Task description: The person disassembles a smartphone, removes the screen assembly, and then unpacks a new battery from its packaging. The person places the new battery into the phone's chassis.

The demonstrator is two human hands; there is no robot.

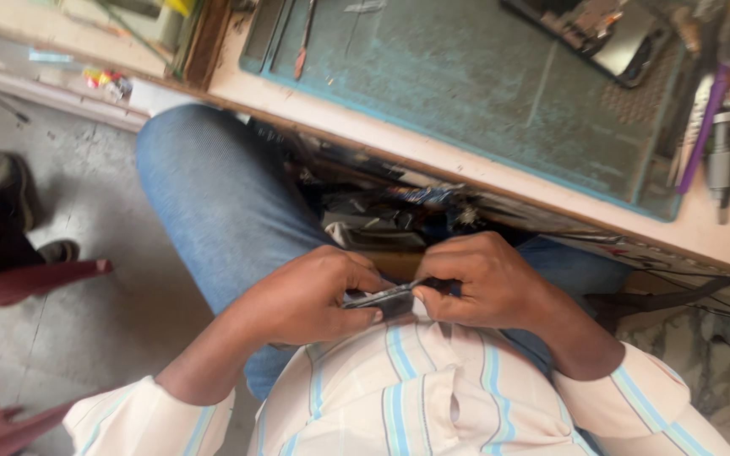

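Both of my hands are in my lap, close to my striped shirt, and together they grip a thin dark flat phone part [389, 297]. My left hand [306, 295] holds its left end with thumb and fingers curled round it. My right hand [483, 283] pinches the right end, fingers folded over. Most of the part is hidden between the fingers.
A teal work mat [466, 84] lies on the bench above my knees, with an opened phone [610, 38] at its far right. Several tools and pens [720, 127] lie along the right edge. A red plastic chair [10, 338] and another person's shoe [10, 186] are at the left.
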